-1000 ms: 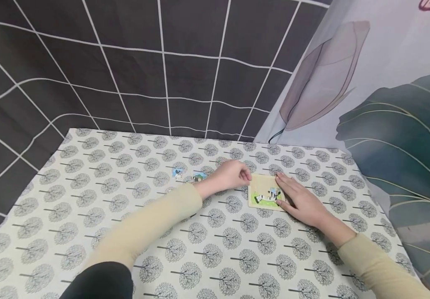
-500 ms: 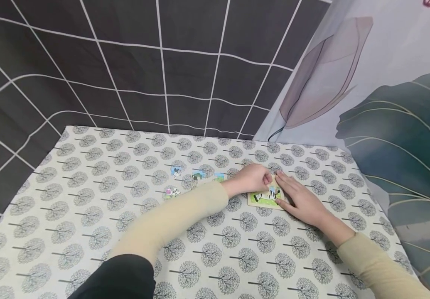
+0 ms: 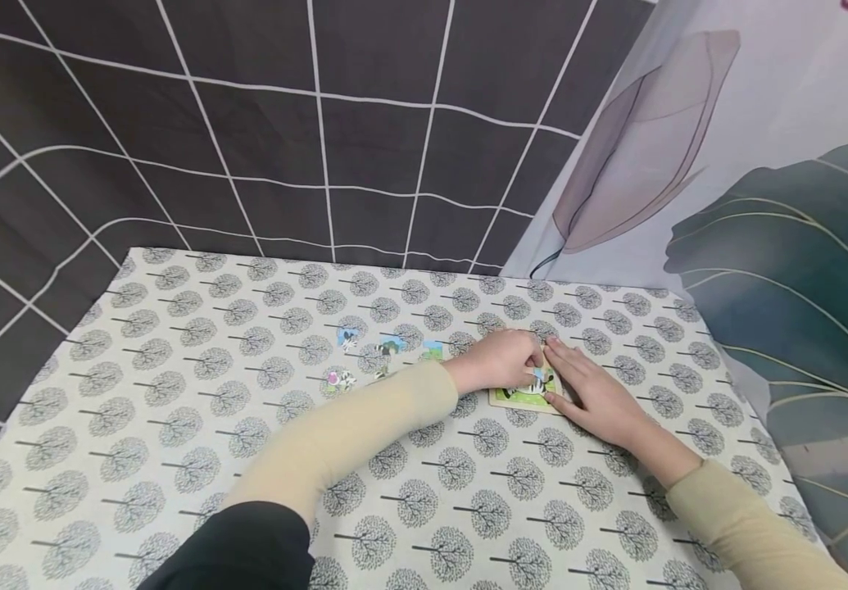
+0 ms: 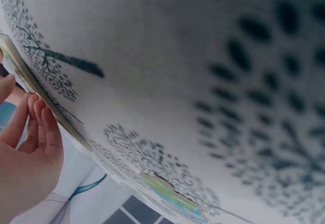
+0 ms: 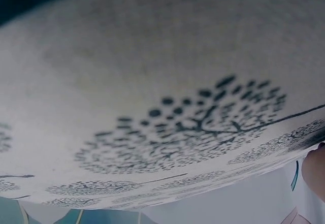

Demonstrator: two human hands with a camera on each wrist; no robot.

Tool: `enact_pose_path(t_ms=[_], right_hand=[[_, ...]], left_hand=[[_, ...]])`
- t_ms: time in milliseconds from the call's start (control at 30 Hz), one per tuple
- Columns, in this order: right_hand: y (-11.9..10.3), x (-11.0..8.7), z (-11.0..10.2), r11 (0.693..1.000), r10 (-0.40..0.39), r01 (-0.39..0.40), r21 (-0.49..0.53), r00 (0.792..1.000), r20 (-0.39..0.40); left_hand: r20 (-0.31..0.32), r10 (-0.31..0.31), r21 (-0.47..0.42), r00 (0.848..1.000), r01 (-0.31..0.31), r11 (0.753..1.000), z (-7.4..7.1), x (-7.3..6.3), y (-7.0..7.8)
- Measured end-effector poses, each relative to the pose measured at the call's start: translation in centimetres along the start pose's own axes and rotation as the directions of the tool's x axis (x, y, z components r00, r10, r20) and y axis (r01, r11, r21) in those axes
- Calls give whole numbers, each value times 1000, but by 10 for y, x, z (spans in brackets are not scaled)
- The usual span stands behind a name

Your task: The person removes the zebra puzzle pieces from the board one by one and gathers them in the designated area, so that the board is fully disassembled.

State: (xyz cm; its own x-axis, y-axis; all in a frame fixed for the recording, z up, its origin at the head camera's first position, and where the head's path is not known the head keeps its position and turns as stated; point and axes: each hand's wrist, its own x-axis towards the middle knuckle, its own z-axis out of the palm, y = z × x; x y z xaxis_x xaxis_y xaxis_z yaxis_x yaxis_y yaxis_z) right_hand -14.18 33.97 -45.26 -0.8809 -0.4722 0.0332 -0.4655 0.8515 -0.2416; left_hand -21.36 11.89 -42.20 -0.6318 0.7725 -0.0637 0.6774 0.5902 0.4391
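Note:
A small wooden puzzle board with a zebra picture lies on the tree-print tablecloth, right of centre. My left hand reaches across onto the board's upper left, fingers curled down as if pinching a small puzzle piece that stays mostly hidden. In the left wrist view those curled fingers sit against the board's thin edge. My right hand lies flat on the board's right side, fingers straight, touching the left hand's fingertips.
Several loose puzzle pieces lie left of the board; one piece shows in the left wrist view. A dark grid-pattern curtain hangs behind the table and a leaf-print curtain on the right. The right wrist view shows only tablecloth.
My left hand has moved right from beside the board onto its upper left part, uncovering a loose piece behind it. The right hand has stayed flat on the board.

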Motion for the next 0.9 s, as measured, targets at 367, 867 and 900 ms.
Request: enact_pose_path(t_ms=[367, 867, 900], right_hand=[[-1, 0, 0, 1000, 5, -5, 5, 1000, 6], [-1, 0, -1, 999, 1, -1, 41, 1000, -3], [-1, 0, -1, 999, 1, -1, 41, 1000, -3]], left_hand=[[-14, -2, 0, 1000, 2, 1000, 3, 0, 2], [-68, -42, 8, 997, 43, 999, 7, -3, 8], [-74, -41, 8, 996, 42, 999, 7, -3, 9]])
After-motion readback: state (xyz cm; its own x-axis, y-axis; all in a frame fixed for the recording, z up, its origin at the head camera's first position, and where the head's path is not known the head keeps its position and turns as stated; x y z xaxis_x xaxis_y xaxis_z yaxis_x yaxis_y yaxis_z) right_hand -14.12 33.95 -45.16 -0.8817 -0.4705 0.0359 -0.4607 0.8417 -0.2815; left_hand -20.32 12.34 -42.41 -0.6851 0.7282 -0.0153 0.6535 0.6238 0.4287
